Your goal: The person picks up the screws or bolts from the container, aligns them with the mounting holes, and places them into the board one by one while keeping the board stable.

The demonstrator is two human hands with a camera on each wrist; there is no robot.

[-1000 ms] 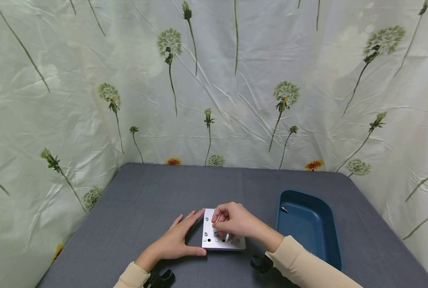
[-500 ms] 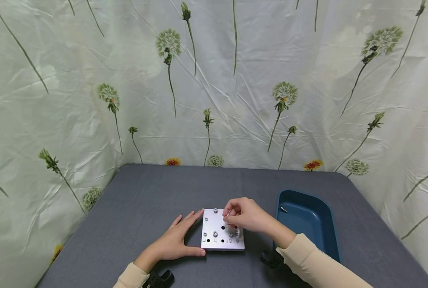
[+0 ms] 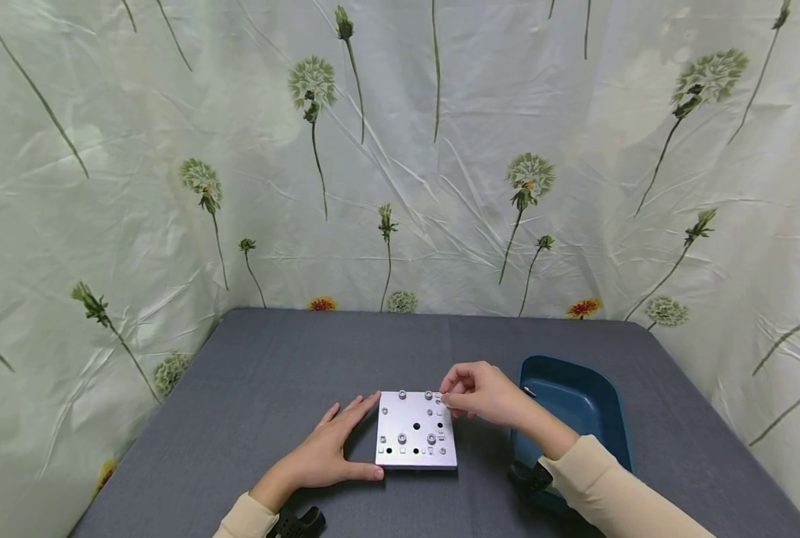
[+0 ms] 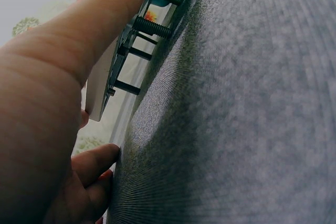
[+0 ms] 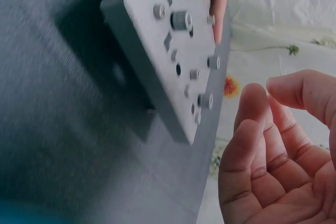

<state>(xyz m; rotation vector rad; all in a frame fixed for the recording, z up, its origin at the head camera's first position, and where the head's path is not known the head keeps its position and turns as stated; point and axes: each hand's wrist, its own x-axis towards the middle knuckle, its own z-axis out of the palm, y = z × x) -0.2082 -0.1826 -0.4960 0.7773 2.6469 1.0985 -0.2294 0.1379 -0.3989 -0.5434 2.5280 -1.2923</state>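
Note:
A square silver metal plate [image 3: 408, 415] lies on the table, with several socket-head screws [image 5: 181, 20] and dark holes in its top. In the left wrist view, dark posts [image 4: 127, 87] and a threaded screw shank [image 4: 152, 27] show beneath it. My left hand [image 3: 326, 452] rests along the plate's left side, index finger at the back corner and thumb at the front corner, fingers stretched out. Over the plate's back right corner is my right hand [image 3: 483, 390]. Its fingers are loosely bent, the thumb [image 5: 289, 88] near the fingertips and nothing visible between them.
A blue tray [image 3: 574, 368] stands on the right, partly behind my right forearm, with a small metal piece [image 3: 529, 391] near its left wall. Grey cloth covers the table [image 3: 319, 351]. A flowered white curtain [image 3: 467, 187] hangs behind it.
My right hand has moved from over the middle of the plate to its back right corner, uncovering more screws and holes. My left hand stays at the plate's left side.

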